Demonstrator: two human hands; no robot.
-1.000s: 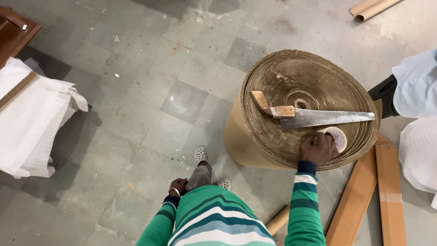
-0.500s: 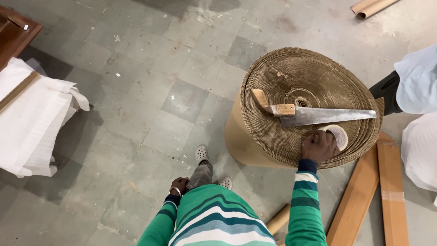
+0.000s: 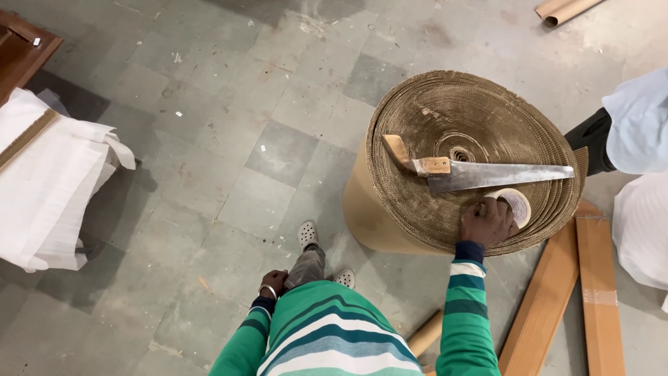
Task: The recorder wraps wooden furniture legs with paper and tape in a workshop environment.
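A big upright roll of corrugated cardboard (image 3: pixel 445 111) stands on the floor to my right. A hand saw (image 3: pixel 480 173) with a wooden handle lies flat across its top. My right hand (image 3: pixel 486 223) rests on the roll's near edge, fingers closed on a roll of tape (image 3: pixel 516 206). My left hand (image 3: pixel 273 283) hangs low by my thigh, fingers curled, with nothing seen in it. My green striped shirt (image 3: pixel 327 334) fills the bottom of the view.
Long wooden boards (image 3: pixel 591 285) lie on the floor at right, a cardboard tube (image 3: pixel 426 333) by my feet and another tube (image 3: pixel 562 8) at top right. A white-wrapped bundle (image 3: pixel 49 188) sits at left. Another person's leg (image 3: pixel 591 136) is at right.
Almost nothing moved. The view shifted slightly, and my right hand stays at the tape on the roll's edge.
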